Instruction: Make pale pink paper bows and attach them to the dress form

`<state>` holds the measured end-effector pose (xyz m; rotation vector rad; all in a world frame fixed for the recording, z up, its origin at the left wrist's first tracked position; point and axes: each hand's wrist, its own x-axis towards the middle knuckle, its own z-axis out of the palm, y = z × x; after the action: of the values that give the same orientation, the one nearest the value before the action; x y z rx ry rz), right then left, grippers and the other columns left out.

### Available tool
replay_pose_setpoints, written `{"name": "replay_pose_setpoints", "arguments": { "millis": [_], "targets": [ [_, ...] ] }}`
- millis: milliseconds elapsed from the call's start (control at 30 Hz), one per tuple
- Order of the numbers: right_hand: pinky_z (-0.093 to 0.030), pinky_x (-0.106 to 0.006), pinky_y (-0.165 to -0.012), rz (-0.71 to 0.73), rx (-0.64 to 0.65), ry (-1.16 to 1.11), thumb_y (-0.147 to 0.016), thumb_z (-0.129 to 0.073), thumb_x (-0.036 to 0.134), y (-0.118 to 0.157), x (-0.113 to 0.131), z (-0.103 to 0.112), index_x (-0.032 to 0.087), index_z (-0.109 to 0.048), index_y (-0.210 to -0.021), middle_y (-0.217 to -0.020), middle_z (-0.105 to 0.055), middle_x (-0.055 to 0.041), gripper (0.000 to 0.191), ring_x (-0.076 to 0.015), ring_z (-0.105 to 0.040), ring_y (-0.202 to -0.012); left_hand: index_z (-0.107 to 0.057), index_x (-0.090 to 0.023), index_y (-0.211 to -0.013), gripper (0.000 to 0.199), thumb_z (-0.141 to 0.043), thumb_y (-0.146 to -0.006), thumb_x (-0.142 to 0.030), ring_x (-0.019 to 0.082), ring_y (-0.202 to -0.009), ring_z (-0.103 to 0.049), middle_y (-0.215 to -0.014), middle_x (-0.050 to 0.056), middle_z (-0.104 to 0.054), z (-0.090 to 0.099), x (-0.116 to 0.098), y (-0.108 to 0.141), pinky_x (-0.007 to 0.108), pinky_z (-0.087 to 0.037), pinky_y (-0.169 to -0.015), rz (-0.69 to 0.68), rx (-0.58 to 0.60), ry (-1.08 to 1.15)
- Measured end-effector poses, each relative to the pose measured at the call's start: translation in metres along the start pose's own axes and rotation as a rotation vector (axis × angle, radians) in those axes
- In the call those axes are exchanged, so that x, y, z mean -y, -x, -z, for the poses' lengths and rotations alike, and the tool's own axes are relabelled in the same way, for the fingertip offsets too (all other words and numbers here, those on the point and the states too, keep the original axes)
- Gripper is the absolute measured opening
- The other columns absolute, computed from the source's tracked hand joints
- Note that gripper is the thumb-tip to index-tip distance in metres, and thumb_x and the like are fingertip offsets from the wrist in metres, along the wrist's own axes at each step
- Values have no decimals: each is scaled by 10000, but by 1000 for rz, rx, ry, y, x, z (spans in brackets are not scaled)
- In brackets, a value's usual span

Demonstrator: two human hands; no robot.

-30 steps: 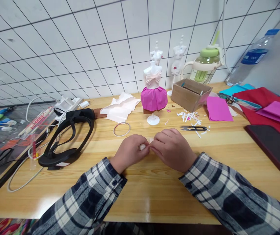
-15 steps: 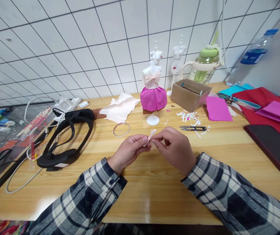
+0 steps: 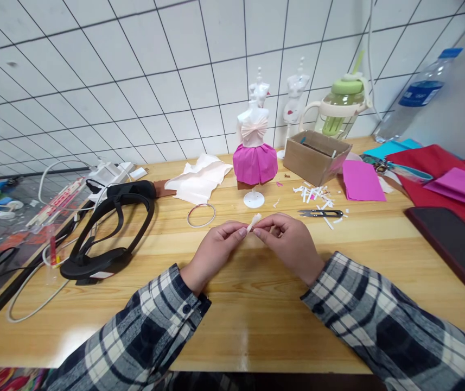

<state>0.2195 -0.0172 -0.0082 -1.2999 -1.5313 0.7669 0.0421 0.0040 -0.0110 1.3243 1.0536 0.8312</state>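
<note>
Now pinching the crumpled pale pink strip [image 3: 254, 220] with fingertips of left hand [image 3: 212, 247] and right hand [image 3: 291, 247]. Showing more of it than a second ago, so likely easier to shape. Held in front of the pink-skirted dress form [image 3: 254, 163].

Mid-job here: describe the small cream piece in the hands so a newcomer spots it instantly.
On the wooden table, find the mini mannequin in the magenta skirt. Nearer the camera, the small cream piece is held between the left hand and the right hand. Unlike the wide cream sheet, it is narrow and bunched.
</note>
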Motion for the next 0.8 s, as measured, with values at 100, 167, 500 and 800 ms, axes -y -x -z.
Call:
{"name": "replay_pose_setpoints", "arguments": {
  "millis": [100,167,500,800],
  "targets": [
    [-422,-255,-519,-19,-12,-16,-759,-684,266,0,0,0,191,-741,-794,-706,-683,-15,100,-112,-500,-538,-746,-167,-883,228,-742,-753,-355,169,-849,-626,-883,42,-732,-2,0,1,292,-457,-828,34,8,148],
    [-421,-257,-515,-43,-35,-32,-749,-694,283,-1,1,0,184,-736,-790,-703,-677,-17,115,-109,-493,-530,-748,-163,-864,211,-775,-721,-315,146,-816,-617,-857,33,-727,-4,0,2,279,-455,-828,46,-10,256],
    [-433,-211,-478,-374,308,-531,-746,-703,413,-4,-7,-3,171,-665,-948,-803,-669,-21,318,-114,-565,-629,-706,-130,-835,169,-741,-785,-288,104,-784,-600,-796,31,-658,-3,-4,6,231,-476,-814,180,137,514],
    [-433,-209,-475,-268,290,-390,-756,-681,376,-6,-10,-1,168,-669,-834,-702,-661,-2,222,-105,-535,-571,-679,-108,-865,246,-642,-862,-351,119,-751,-562,-776,40,-623,-2,3,6,251,-460,-773,198,216,442]
  ]
}}
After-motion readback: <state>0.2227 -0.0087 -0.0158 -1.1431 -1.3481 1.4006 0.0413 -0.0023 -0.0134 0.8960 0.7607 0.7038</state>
